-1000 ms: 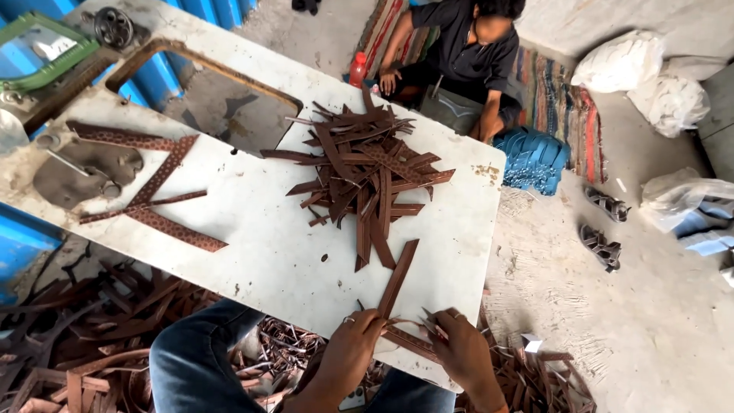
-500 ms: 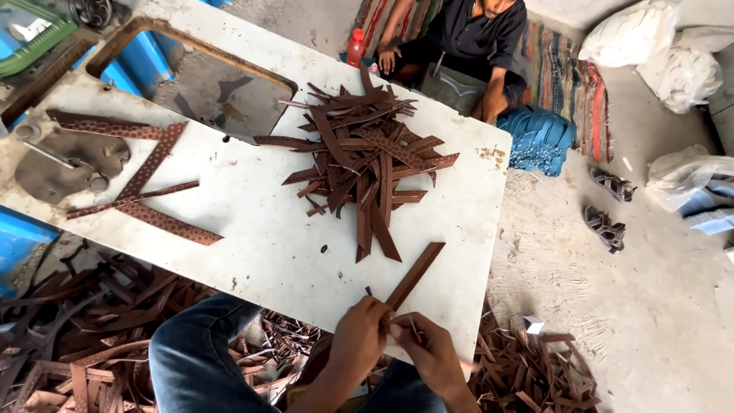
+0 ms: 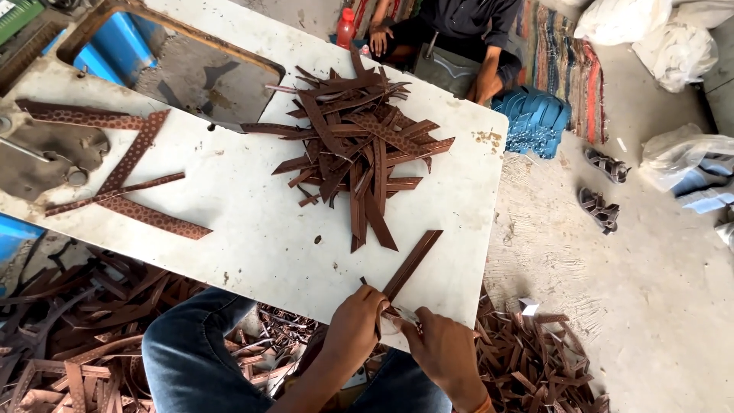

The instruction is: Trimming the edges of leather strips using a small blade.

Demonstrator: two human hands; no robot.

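At the near edge of the white table (image 3: 252, 229), my left hand (image 3: 355, 325) and my right hand (image 3: 443, 348) both pinch the lower end of a long brown leather strip (image 3: 413, 264). The strip angles up and to the right across the table top. A heap of several similar brown strips (image 3: 359, 145) lies in the table's middle, just beyond my hands. Longer perforated brown strips (image 3: 130, 164) rest on the left part of the table.
Brown strip offcuts (image 3: 527, 359) litter the floor under and right of the table. Another person sits on a mat (image 3: 566, 61) beyond the far edge, beside a stack of blue soles (image 3: 535, 118). Sandals (image 3: 600, 187) and white bags (image 3: 634, 27) lie on the concrete floor.
My hands have closed together on the strip's lower end at the table edge, and the strip has swung a little to the right. The view has tilted slightly.
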